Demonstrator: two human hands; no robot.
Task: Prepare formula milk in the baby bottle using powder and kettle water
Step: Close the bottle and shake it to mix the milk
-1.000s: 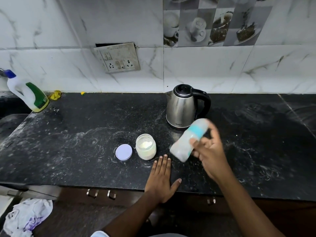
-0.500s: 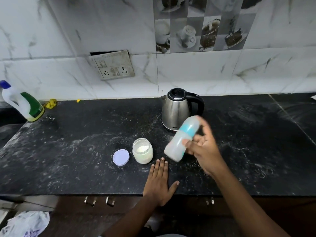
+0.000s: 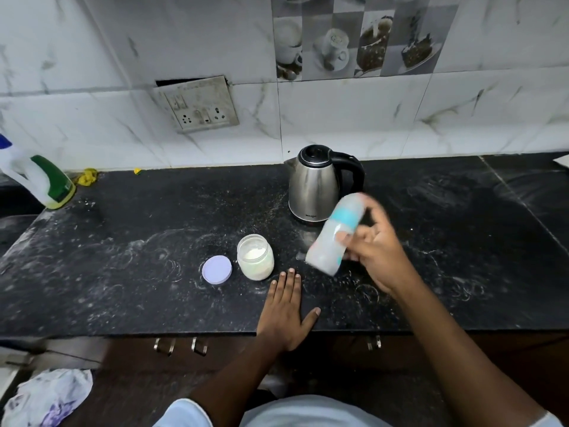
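My right hand [image 3: 377, 254] grips the baby bottle [image 3: 334, 234], a milky bottle with a teal collar, tilted and motion-blurred above the black counter [image 3: 123, 272]. My left hand [image 3: 284, 312] lies flat on the counter's front edge, fingers spread, holding nothing. An open jar of white powder [image 3: 255, 257] stands just beyond my left fingertips, its lilac lid [image 3: 216, 269] lying beside it on the left. The steel kettle [image 3: 314, 186] with a black handle stands behind the bottle, lid closed.
A white and green detergent bottle [image 3: 40, 180] stands at the far left by the wall. A wall socket plate [image 3: 200, 104] hangs above the counter. Drawer handles [image 3: 181, 346] sit under the counter edge, and a crumpled cloth [image 3: 49, 396] lies on the floor at lower left.
The bottle stays blurred and tilted in my right hand, shifting slightly between frames as it is shaken. My left hand has stayed flat on the counter.
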